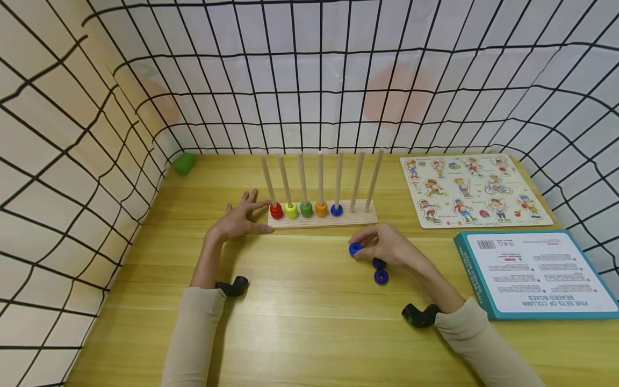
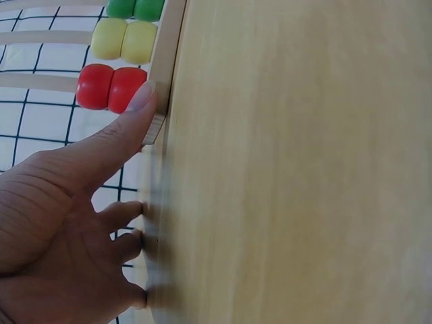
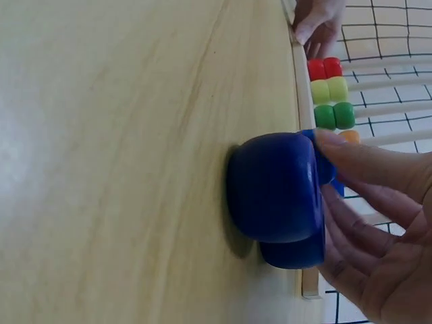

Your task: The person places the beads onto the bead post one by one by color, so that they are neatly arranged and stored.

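A wooden bead rack (image 1: 314,221) with several upright pegs stands mid-table. Red beads (image 2: 111,88), yellow beads (image 2: 123,40), green beads (image 3: 335,116), orange beads (image 1: 321,209) and a blue bead (image 1: 336,210) sit on its pegs; the two rightmost pegs are bare. My left hand (image 1: 239,217) holds the rack's left end between thumb and index finger, its other fingers spread on the table. In front of the rack, my right hand (image 1: 389,244) pinches a loose blue bead (image 1: 355,249). Beside that hand lie two darker blue beads, one (image 1: 381,277) nearer me, the other (image 1: 379,264) partly under the hand.
A picture puzzle board (image 1: 476,191) lies at the back right, with a teal-edged box (image 1: 537,274) in front of it. In the far left corner sits a green block (image 1: 184,163). Black wire mesh (image 1: 319,75) fences the table's back and sides.
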`<move>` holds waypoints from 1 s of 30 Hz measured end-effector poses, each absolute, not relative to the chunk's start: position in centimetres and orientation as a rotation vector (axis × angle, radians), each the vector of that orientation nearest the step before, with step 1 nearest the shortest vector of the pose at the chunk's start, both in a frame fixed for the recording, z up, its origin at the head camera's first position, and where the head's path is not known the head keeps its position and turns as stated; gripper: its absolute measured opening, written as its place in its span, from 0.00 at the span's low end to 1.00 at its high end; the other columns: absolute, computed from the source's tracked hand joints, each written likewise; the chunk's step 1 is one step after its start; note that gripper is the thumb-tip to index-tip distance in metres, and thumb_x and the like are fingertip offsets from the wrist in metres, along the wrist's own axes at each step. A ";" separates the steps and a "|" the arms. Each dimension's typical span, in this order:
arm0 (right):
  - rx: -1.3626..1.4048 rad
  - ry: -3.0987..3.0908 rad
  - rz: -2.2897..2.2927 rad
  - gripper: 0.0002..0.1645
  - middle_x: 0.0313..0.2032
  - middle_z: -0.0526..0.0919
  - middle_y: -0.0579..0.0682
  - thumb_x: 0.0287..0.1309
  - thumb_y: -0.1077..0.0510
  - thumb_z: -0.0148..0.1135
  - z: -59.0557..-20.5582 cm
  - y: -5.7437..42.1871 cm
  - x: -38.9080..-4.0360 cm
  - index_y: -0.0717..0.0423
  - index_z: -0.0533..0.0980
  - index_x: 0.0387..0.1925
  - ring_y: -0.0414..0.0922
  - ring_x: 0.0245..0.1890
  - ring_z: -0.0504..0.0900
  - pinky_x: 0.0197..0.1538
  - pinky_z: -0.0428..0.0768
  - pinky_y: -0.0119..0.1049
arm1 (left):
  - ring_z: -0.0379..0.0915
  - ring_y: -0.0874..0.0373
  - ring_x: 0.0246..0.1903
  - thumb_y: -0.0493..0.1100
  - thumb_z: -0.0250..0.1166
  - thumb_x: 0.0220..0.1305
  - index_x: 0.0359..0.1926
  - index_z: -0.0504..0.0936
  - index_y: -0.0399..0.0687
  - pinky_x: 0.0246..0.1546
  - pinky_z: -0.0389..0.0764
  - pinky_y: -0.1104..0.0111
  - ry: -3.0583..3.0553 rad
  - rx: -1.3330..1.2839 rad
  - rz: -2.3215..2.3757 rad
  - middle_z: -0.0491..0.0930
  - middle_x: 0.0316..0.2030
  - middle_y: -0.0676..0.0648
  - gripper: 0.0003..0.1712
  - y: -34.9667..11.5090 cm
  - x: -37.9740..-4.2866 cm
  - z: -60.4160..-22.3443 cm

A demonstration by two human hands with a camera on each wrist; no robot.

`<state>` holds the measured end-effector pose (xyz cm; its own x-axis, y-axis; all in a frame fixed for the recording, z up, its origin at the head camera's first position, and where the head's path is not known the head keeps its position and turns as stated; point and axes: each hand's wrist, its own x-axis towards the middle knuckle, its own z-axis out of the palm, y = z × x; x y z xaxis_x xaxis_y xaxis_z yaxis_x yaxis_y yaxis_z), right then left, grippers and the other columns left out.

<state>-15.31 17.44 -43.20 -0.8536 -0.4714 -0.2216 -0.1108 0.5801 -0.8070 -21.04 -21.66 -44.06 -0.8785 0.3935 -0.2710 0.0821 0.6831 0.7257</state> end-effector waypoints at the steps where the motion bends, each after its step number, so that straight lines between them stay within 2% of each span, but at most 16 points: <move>1: -0.490 2.402 -1.183 0.17 0.48 0.89 0.58 0.59 0.61 0.75 -43.1 17.5 -15.4 0.61 0.86 0.50 0.47 0.43 0.88 0.42 0.85 0.31 | 0.14 0.40 0.82 0.47 0.74 0.65 0.79 0.63 0.47 0.71 0.12 0.32 2.487 0.370 1.045 0.29 0.84 0.38 0.46 -21.7 -21.0 -44.1; 9: -0.652 2.434 -1.296 0.18 0.54 0.87 0.55 0.65 0.61 0.70 -40.2 17.9 -15.8 0.59 0.84 0.55 0.51 0.52 0.83 0.56 0.84 0.40 | 0.14 0.40 0.82 0.48 0.74 0.65 0.79 0.63 0.47 0.71 0.12 0.31 2.488 0.368 1.043 0.29 0.84 0.39 0.46 -21.6 -21.1 -44.1; 12: -0.653 2.469 -1.376 0.17 0.55 0.87 0.53 0.65 0.59 0.71 -37.8 18.0 -16.0 0.54 0.85 0.55 0.51 0.52 0.84 0.54 0.84 0.36 | 0.13 0.40 0.82 0.48 0.74 0.65 0.79 0.63 0.48 0.71 0.12 0.31 2.486 0.367 1.045 0.29 0.84 0.39 0.47 -21.6 -21.1 -44.1; 16: -0.686 2.555 -1.479 0.16 0.52 0.89 0.51 0.63 0.58 0.73 -34.1 18.1 -16.5 0.52 0.86 0.52 0.45 0.49 0.85 0.51 0.84 0.29 | 0.13 0.40 0.82 0.48 0.74 0.65 0.79 0.63 0.47 0.71 0.12 0.31 2.484 0.369 1.051 0.28 0.84 0.39 0.46 -21.6 -21.0 -44.0; 19: -0.730 2.638 -1.532 0.16 0.49 0.88 0.49 0.61 0.59 0.74 -31.3 17.9 -17.1 0.52 0.87 0.51 0.40 0.48 0.85 0.54 0.81 0.27 | 0.13 0.40 0.82 0.47 0.74 0.65 0.79 0.63 0.46 0.71 0.12 0.31 2.485 0.369 1.053 0.29 0.83 0.38 0.46 -21.6 -21.0 -44.0; 24: -0.737 2.743 -1.548 0.16 0.50 0.88 0.48 0.59 0.58 0.76 -28.0 16.7 -18.9 0.49 0.88 0.50 0.40 0.52 0.82 0.59 0.77 0.36 | 0.13 0.39 0.82 0.47 0.74 0.65 0.79 0.63 0.46 0.71 0.13 0.31 2.487 0.367 1.055 0.29 0.83 0.38 0.46 -21.6 -20.9 -44.0; 28: -0.707 2.755 -1.522 0.17 0.51 0.88 0.51 0.60 0.56 0.76 -27.1 15.4 -20.5 0.50 0.88 0.52 0.44 0.57 0.82 0.65 0.77 0.48 | 0.13 0.39 0.82 0.47 0.74 0.65 0.79 0.63 0.46 0.71 0.13 0.31 2.487 0.369 1.057 0.29 0.83 0.37 0.46 -21.6 -21.0 -44.1; 30: -0.697 2.764 -1.498 0.18 0.51 0.88 0.53 0.60 0.56 0.76 -27.1 14.9 -21.2 0.52 0.87 0.52 0.47 0.57 0.83 0.67 0.77 0.50 | 0.14 0.39 0.82 0.47 0.74 0.65 0.79 0.63 0.46 0.71 0.12 0.31 2.488 0.372 1.057 0.29 0.83 0.37 0.46 -21.6 -21.0 -44.1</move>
<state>-21.16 14.94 -27.12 -0.9033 -0.3345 0.2687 -0.4077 0.4743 -0.7802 -20.99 -21.55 -44.07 -0.8801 0.3940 -0.2650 0.0828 0.6769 0.7314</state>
